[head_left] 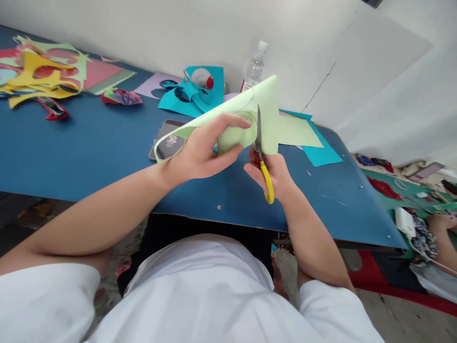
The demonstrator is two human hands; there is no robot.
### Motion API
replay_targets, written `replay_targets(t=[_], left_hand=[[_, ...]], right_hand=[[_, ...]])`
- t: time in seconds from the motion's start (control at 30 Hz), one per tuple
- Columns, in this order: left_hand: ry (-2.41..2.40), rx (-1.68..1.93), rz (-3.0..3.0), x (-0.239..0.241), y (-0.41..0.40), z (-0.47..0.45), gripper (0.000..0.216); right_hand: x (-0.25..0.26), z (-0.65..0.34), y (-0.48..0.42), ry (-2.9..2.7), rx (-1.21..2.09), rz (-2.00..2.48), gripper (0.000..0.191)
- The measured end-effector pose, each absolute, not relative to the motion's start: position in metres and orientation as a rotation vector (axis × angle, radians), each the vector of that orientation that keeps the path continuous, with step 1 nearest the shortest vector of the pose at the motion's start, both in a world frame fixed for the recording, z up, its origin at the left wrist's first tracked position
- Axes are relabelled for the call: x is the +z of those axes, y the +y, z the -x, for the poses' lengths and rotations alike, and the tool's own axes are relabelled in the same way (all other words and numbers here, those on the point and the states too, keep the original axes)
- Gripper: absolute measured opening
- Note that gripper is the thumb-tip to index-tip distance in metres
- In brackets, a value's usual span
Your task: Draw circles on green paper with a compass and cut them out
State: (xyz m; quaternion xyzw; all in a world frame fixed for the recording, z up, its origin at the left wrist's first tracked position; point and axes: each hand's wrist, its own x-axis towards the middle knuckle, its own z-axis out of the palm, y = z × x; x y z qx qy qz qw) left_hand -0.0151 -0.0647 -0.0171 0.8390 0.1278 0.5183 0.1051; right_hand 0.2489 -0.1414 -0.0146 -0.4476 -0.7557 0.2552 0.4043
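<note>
Above the blue table (107, 152), a sheet of light green paper (268, 119) with drawn curved lines is held up at a slant. My left hand (210, 147) grips it, thumb and forefinger around a partly cut rounded piece. A curved strip of the same paper loops back over my left wrist. In my right hand (273, 174) is a pair of scissors (266, 178) with yellow handles, blades pointing up and lying against the paper along a drawn curve. The fingers inside the handles are partly hidden.
Behind the paper a plastic bottle (254, 66) stands by the wall. Blue cut paper (214, 78), yellow paper scraps (46, 78), a stapler-like red and black item (53, 109) and a phone (167, 138) lie about. At right, another person's arm (442, 238) rests near a green table (403, 200).
</note>
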Motion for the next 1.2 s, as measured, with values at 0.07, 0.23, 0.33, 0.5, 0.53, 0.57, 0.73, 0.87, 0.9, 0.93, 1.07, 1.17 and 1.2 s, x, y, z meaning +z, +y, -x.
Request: replay_targets(t=[0.07,0.23,0.33,0.5,0.53,0.57,0.73,0.87,0.9,0.93,1.07,1.17,1.2], left_hand=[[0.382,1.524,-2.483,-0.016,-0.064,0.015,0.036],[0.266,1.598,-2.493,-0.016,-0.062,0.012,0.036],[0.278,1.598,-2.47,-0.016,-0.062,0.012,0.036],[0.299,1.594,-2.571,-0.015,-0.065,0.014,0.043],[0.301,1.587,-2.574,-0.015,-0.065,0.014,0.044],[0.31,1.581,-2.565,-0.015,-0.065,0.014,0.045],[0.307,1.573,-2.481,-0.018,-0.063,0.014,0.047],[0.356,1.542,-2.482,-0.019,-0.061,0.015,0.047],[0.336,1.553,-2.486,-0.019,-0.061,0.015,0.048],[0.32,1.563,-2.486,-0.019,-0.061,0.015,0.048],[0.378,1.575,-2.503,-0.021,-0.06,0.013,0.048],[0.397,1.635,-2.519,-0.024,-0.058,0.013,0.046],[0.41,1.646,-2.515,-0.025,-0.057,0.013,0.046]], right_hand=[[-0.015,-0.249,-0.142,-1.911,0.654,1.144,0.059],[-0.015,-0.25,-0.142,-1.907,0.658,1.161,0.061],[-0.016,-0.251,-0.141,-1.909,0.643,1.159,0.061],[-0.018,-0.252,-0.139,-1.906,0.634,1.177,0.061],[-0.018,-0.252,-0.139,-1.911,0.623,1.174,0.061],[-0.018,-0.251,-0.14,-1.915,0.611,1.169,0.06],[-0.015,-0.249,-0.142,-1.91,0.596,1.158,0.06],[-0.014,-0.249,-0.142,-1.898,0.627,1.175,0.067],[-0.014,-0.249,-0.141,-1.896,0.637,1.175,0.068],[-0.015,-0.249,-0.141,-1.897,0.646,1.174,0.068],[-0.014,-0.249,-0.141,-1.903,0.66,1.172,0.069],[-0.014,-0.249,-0.141,-1.903,0.671,1.187,0.068],[-0.013,-0.249,-0.141,-1.903,0.675,1.187,0.068]])
